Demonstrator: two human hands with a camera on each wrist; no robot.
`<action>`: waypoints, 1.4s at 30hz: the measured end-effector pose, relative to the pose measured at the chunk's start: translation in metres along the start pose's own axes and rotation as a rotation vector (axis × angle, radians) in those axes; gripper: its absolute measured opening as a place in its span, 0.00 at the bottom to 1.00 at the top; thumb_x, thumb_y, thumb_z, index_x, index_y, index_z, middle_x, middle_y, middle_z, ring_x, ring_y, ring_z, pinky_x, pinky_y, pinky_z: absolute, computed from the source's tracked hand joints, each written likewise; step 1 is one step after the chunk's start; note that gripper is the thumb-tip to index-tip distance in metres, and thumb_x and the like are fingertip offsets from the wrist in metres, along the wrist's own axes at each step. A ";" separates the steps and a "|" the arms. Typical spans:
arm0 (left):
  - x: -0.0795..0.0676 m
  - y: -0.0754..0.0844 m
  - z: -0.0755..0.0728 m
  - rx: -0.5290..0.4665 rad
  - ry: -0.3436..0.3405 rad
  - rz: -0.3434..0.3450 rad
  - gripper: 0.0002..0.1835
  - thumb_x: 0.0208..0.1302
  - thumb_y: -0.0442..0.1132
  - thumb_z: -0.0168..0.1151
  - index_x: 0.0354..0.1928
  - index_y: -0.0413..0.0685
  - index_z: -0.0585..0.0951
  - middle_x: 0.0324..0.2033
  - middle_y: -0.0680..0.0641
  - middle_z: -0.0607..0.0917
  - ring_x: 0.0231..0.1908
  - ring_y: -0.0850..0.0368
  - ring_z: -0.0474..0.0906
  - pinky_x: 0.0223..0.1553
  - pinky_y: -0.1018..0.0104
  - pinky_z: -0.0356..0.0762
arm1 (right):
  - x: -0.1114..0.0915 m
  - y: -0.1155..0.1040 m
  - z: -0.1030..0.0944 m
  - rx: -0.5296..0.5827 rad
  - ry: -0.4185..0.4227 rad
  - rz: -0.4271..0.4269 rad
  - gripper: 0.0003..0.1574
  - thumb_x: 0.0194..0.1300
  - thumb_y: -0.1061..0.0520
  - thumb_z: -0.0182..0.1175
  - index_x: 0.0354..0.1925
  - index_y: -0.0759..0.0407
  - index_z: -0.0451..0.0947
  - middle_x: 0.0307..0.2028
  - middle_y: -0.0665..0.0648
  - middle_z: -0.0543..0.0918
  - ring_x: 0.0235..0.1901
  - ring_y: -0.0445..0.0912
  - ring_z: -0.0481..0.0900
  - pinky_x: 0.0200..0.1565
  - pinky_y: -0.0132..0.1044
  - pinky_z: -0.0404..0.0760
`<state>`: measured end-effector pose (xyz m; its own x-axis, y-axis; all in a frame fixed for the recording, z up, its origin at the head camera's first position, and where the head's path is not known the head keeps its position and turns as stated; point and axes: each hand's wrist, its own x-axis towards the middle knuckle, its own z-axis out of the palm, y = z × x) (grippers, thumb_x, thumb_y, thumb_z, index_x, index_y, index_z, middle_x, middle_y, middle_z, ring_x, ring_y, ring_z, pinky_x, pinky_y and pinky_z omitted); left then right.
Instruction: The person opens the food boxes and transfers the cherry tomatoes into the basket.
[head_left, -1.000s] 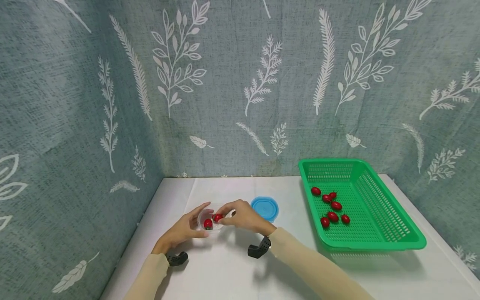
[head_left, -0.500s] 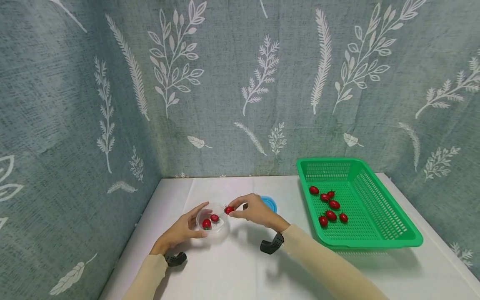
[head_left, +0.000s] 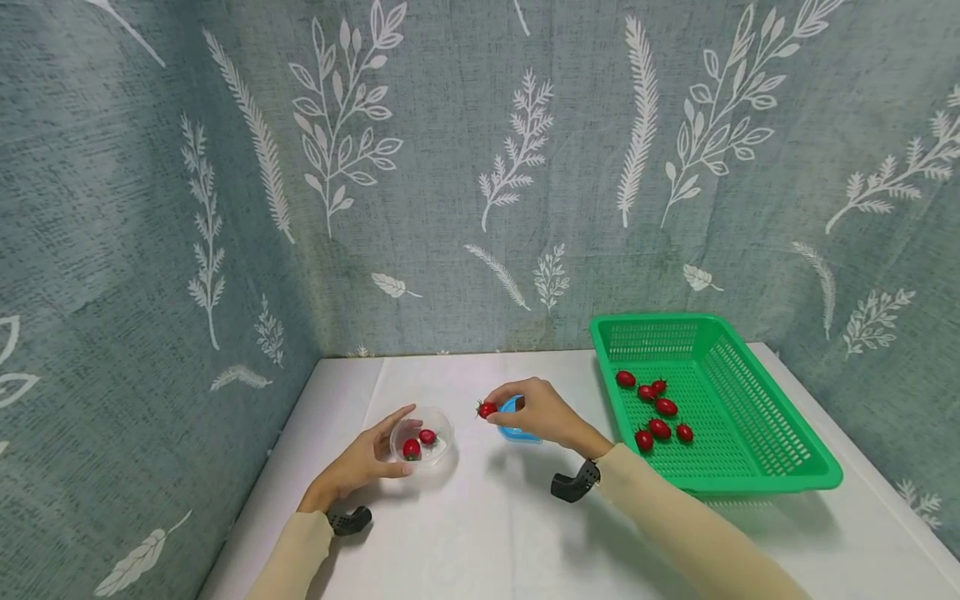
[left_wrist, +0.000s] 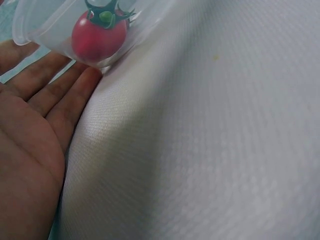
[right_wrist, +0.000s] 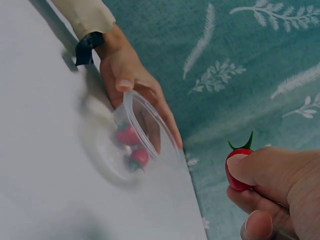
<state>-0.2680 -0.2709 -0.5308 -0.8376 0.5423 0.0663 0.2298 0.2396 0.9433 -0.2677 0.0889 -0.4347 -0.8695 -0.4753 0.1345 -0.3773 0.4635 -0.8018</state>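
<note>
My left hand [head_left: 365,458] rests against a clear round plastic container [head_left: 442,457], its fingers nearly straight along one side and its thumb near the rim. Inside lie two red cherry tomatoes with green tops, one [head_left: 412,449] at the near left and another [head_left: 427,437] behind it. In the left wrist view, fingertips touch the container's [left_wrist: 52,30] outside wall. To the right, my right hand [head_left: 543,412] pinches a third cherry tomato [head_left: 486,410] between thumb and fingers, above the table. Its green stem end points away from the fingers in the right wrist view.
A blue lid [head_left: 517,429] lies on the white table [head_left: 465,533], partly hidden behind my right hand. At the right stands a green perforated basket [head_left: 750,433] holding several cherry tomatoes [head_left: 665,407]. Patterned cloth [head_left: 442,167] walls the back and sides.
My right hand has lifted a cherry tomato out of the container and carried it to the right, now over the blue lid's left side. My left hand stays at the container.
</note>
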 end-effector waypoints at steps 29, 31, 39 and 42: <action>0.001 0.003 0.000 -0.001 -0.003 -0.017 0.54 0.61 0.33 0.75 0.83 0.52 0.52 0.75 0.41 0.66 0.77 0.38 0.52 0.68 0.75 0.61 | -0.042 0.033 -0.069 0.014 0.139 0.073 0.14 0.65 0.49 0.73 0.49 0.48 0.88 0.43 0.51 0.87 0.24 0.55 0.78 0.25 0.38 0.76; 0.001 0.003 0.001 -0.011 -0.004 -0.018 0.55 0.61 0.32 0.75 0.83 0.52 0.52 0.75 0.41 0.66 0.77 0.39 0.52 0.67 0.78 0.61 | -0.046 0.034 -0.073 -0.002 0.148 0.084 0.14 0.65 0.49 0.73 0.48 0.47 0.88 0.43 0.51 0.87 0.26 0.55 0.80 0.26 0.39 0.77; 0.001 0.004 0.001 -0.027 -0.013 -0.011 0.55 0.60 0.32 0.75 0.83 0.52 0.52 0.75 0.41 0.66 0.78 0.41 0.49 0.64 0.82 0.61 | -0.058 0.038 -0.090 -0.023 0.168 0.134 0.16 0.66 0.49 0.72 0.51 0.50 0.87 0.46 0.53 0.87 0.28 0.50 0.78 0.29 0.40 0.77; 0.002 0.004 0.001 -0.024 -0.009 -0.017 0.55 0.61 0.32 0.75 0.83 0.53 0.52 0.76 0.41 0.65 0.78 0.41 0.50 0.64 0.81 0.61 | -0.062 0.042 -0.097 -0.015 0.188 0.149 0.15 0.66 0.48 0.72 0.50 0.47 0.88 0.46 0.53 0.86 0.30 0.51 0.77 0.29 0.40 0.75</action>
<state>-0.2681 -0.2686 -0.5276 -0.8367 0.5457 0.0471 0.2034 0.2297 0.9518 -0.2601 0.2105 -0.4198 -0.9595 -0.2535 0.1228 -0.2440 0.5297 -0.8124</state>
